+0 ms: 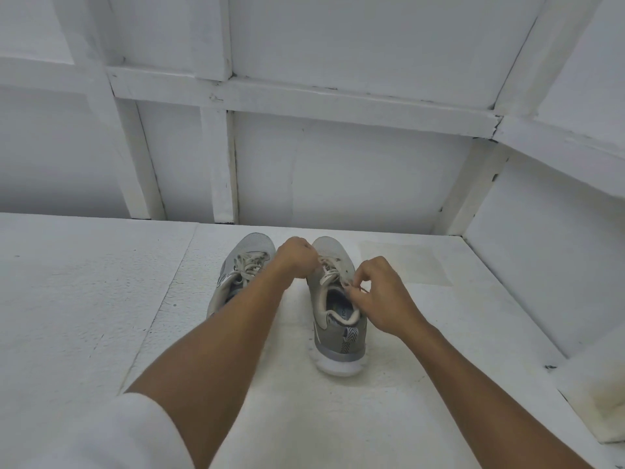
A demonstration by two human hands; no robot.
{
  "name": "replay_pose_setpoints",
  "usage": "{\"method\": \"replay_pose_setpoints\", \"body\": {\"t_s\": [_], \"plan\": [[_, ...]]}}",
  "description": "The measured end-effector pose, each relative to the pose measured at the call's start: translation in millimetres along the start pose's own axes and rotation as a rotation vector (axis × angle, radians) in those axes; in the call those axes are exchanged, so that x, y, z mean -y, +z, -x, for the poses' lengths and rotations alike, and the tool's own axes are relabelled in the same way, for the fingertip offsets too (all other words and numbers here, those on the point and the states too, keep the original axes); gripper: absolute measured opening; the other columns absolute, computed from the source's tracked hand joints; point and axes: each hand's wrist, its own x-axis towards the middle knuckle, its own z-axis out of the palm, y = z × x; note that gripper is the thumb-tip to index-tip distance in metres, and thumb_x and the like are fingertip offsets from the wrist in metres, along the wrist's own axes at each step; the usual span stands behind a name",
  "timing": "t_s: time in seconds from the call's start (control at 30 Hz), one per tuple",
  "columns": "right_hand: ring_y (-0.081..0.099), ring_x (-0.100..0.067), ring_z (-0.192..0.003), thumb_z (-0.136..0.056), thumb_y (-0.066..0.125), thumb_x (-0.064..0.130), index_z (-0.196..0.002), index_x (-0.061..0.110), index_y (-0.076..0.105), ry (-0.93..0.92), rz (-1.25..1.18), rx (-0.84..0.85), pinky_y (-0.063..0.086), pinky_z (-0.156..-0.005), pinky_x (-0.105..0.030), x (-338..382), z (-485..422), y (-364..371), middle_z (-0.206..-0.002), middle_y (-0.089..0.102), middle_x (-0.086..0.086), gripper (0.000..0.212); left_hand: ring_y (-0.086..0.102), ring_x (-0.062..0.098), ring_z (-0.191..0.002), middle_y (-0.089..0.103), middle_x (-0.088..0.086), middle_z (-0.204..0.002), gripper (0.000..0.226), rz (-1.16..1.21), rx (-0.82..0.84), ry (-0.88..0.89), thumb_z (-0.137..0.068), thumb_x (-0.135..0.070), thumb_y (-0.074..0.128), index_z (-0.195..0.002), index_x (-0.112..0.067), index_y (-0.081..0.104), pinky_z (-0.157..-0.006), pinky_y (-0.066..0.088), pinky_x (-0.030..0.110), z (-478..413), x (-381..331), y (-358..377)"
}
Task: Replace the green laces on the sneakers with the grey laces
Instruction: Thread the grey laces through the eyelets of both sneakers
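Two grey sneakers stand side by side on the white surface, toes pointing away from me. The left sneaker (248, 255) has pale laces tied up, and my left forearm hides its heel part. The right sneaker (338, 319) carries a pale grey lace (329, 274) through its eyelets. My left hand (296, 257) is curled at the shoe's upper left side, by the lace near the toe. My right hand (378, 296) pinches a lace end at the top right eyelets. No green lace shows.
The white tabletop (101, 316) runs to a white panelled wall (338, 170) just behind the shoes. A raised white ledge (595, 394) stands at the right edge. A faint square mark (406, 262) lies right of the shoes.
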Motion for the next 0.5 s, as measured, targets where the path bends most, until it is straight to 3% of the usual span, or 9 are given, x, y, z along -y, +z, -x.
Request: {"method": "replay_pose_setpoints", "body": {"t_s": [0.1,0.2,0.3,0.4,0.5], "plan": [[0.054,-0.010,-0.100,-0.088,0.067,0.034,-0.097,0.023,0.053,0.056,-0.106,-0.003,0.041,-0.071,-0.019,10,1,-12,-0.110,0.052,0.005,0.020,0.060,0.020,-0.085,0.064,0.009,-0.094,0.010,-0.020,0.119,0.056,-0.088,-0.011,0.067,-0.083,-0.012,0.058,-0.068,0.050,0.028,14,-18,-30],[0.054,-0.004,-0.100,-0.089,0.066,0.032,-0.099,0.026,0.053,-0.028,-0.136,-0.042,0.041,-0.073,-0.015,29,14,-22,-0.108,0.055,0.010,0.018,0.064,0.018,-0.091,0.068,0.004,-0.097,0.010,-0.124,0.062,0.223,-0.091,-0.025,0.065,-0.092,-0.015,0.061,-0.076,0.052,0.031,47,-29,-67],[0.056,-0.001,-0.089,-0.085,0.067,0.038,-0.094,0.029,0.053,-0.098,-0.120,0.157,0.049,-0.074,-0.022,49,38,-27,-0.095,0.058,0.016,0.019,0.059,0.009,-0.080,0.064,-0.007,-0.085,0.019,-0.448,-0.013,0.275,-0.090,-0.041,0.062,-0.086,-0.023,0.059,-0.066,0.046,0.025,94,-16,-91],[0.053,-0.013,-0.083,-0.081,0.066,0.052,-0.101,0.026,0.048,-0.142,0.238,0.318,0.044,-0.067,-0.029,57,51,-18,-0.096,0.056,0.013,0.036,0.055,0.011,-0.078,0.059,-0.006,-0.087,0.038,-0.733,0.039,0.157,-0.083,-0.060,0.060,-0.086,-0.023,0.053,-0.064,0.043,0.027,131,10,-95],[0.045,-0.017,-0.082,-0.084,0.060,0.053,-0.111,0.021,0.048,-0.205,0.517,0.284,0.037,-0.067,-0.028,55,49,-4,-0.107,0.059,0.003,0.043,0.045,0.016,-0.083,0.054,-0.005,-0.099,0.051,-1.010,0.106,0.121,-0.081,-0.069,0.054,-0.099,-0.022,0.047,-0.079,0.035,0.031,139,33,-83]]}}
